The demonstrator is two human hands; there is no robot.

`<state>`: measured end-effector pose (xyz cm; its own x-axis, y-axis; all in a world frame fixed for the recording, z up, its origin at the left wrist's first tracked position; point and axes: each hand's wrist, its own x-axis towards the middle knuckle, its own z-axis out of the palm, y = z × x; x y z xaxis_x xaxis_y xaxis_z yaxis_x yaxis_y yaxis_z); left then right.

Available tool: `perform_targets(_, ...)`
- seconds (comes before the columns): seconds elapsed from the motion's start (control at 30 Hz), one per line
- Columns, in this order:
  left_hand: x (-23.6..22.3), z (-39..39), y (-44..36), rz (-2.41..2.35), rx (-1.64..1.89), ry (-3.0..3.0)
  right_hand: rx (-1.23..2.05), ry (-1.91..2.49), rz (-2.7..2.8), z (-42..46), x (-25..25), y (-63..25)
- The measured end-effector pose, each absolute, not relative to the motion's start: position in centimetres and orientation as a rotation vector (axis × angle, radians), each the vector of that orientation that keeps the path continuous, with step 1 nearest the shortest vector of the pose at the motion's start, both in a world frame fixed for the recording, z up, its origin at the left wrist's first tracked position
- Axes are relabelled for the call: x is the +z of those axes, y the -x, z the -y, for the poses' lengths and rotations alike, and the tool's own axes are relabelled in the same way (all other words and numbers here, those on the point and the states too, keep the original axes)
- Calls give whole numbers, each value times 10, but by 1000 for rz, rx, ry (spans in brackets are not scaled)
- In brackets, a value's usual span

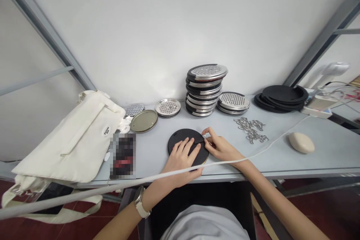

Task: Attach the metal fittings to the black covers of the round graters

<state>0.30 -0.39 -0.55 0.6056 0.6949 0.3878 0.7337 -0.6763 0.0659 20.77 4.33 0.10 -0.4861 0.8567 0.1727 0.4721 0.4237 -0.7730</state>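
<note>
A round black disc [180,135] lies on the grey table in front of me. My left hand [182,159] rests flat on top of it, fingers spread, covering much of its face. At the disc's right edge, my right hand [223,149] pinches a small silvery metal clip [204,136] between thumb and index finger. The clip touches or sits very near the rim; its exact fit is hidden by the fingers. To the right is a loose pile of similar-looking small metal clips [251,129].
Behind the disc rises a stack of black-rimmed metal grater discs [206,93]; a shorter grater stack [233,102] adjoins it. Black round covers [281,97] lie at right, near a beige oval object [301,142]. A white cable [157,177] crosses the foreground. A cream bag [73,138] sits left.
</note>
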Motion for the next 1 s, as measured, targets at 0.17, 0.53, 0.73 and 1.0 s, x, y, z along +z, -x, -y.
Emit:
perform_targets(0.17, -6, 4, -3, 1227, -583, 2727, 897, 1116, 2127, -44, 1, -208)
perform_targets(0.53, -5, 3, -3, 1201, -597, 2730, 878, 1123, 2127, -44, -1, -208)
perform_targets(0.73, -5, 3, -3, 1200, -602, 2723, 880, 1114, 2122, -44, -1, -208)
perform_targets(1.0, -5, 4, -3, 1219, -566, 2734, 866, 1120, 2127, -44, 0, -209)
